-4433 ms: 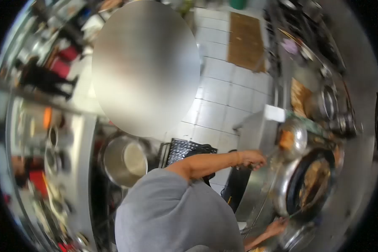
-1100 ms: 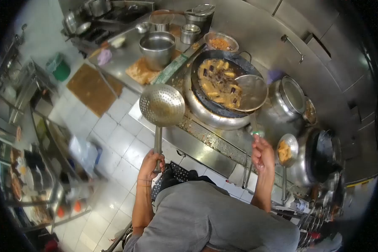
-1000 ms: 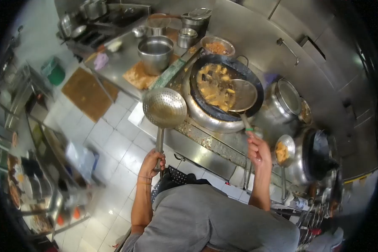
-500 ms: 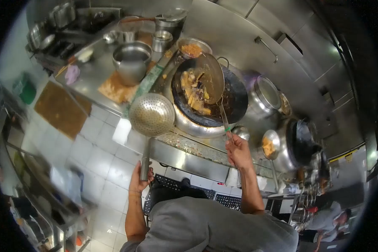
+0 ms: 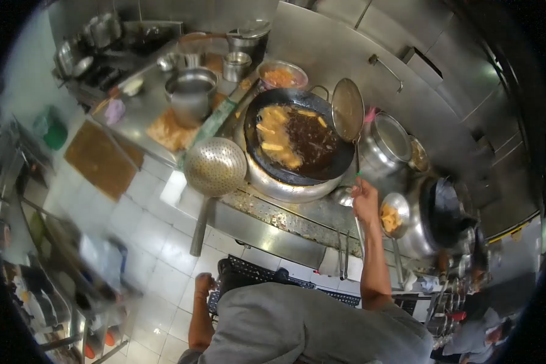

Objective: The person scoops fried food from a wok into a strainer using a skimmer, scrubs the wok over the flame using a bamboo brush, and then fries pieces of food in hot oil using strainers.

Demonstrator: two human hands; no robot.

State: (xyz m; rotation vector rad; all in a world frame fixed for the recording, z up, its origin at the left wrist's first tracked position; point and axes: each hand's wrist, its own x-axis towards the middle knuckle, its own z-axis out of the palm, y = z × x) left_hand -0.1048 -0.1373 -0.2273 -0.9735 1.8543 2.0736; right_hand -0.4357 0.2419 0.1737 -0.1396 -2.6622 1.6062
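Note:
My right hand (image 5: 365,201) grips the long handle of a fine-mesh skimmer (image 5: 348,109), whose round head is raised at the right rim of the wok (image 5: 340,159). In the wok, yellowish food pieces (image 5: 277,130) lie in dark bubbling oil, mostly on the left side. A perforated ladle (image 5: 216,166) rests its bowl at the counter edge left of the wok, and its handle juts out over the floor. Below that handle, apart from it, my left hand (image 5: 204,284) is curled closed with nothing visible in it.
Behind the wok stands a bowl of orange food (image 5: 280,76). To the left are a steel pot (image 5: 191,91) and a green-wrapped bar (image 5: 215,119). On the right, a lidded pot (image 5: 389,136) and a ladle with orange pieces (image 5: 394,215) sit near a second wok (image 5: 434,209).
The skimmer has swung right from over the wok to its rim, and food now lies spread in the oil. My left hand has let go of the perforated ladle and dropped lower.

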